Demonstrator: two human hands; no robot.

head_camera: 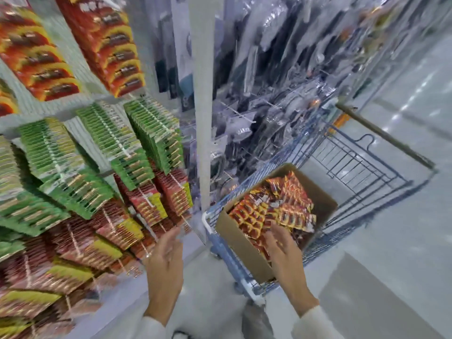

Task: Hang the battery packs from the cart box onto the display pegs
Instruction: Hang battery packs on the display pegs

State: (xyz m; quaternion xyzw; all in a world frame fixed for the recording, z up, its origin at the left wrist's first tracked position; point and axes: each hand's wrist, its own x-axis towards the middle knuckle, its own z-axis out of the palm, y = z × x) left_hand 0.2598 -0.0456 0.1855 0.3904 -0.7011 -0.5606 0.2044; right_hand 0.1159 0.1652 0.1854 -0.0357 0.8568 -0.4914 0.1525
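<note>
Battery packs (276, 206): red-orange, loose heap in an open cardboard box (239, 243), directly ahead of and under the right grip (286, 253). Box sits in the near end of a blue wire cart (367, 177), tilted in view.

Right grip: over the near corner of the box, palm down, fingers fairly straight and spread, tips among the topmost packs. No pack is seen curled into it. Contact cannot be confirmed because of motion blur.

Left grip (166, 260): apart from the right grip, outside the box and just beside its left wall. Fingers are relaxed and pointing up, holding nothing. Fingertips are near the lowest hanging packs.

Display pegs (115, 140): up and to the left of the left grip, loaded in rows.
- Red packs with yellow corners (146, 204), nearest the left grip, continuing down to its left.
- Green packs (151, 133), the row above those.
- Orange-red packs (110, 50), top row, farthest from both grips.

White upright post (203, 118): rises between the two grips, beyond them, and ends the battery section. Clear-packaged dark goods (269, 94) hang past it, above the right grip and the box. Details are blurred.

Cart handle (381, 133): at the far end, well beyond the right grip. Pale floor (391, 265) lies to its right. White sleeve (315, 321) at the right wrist.
</note>
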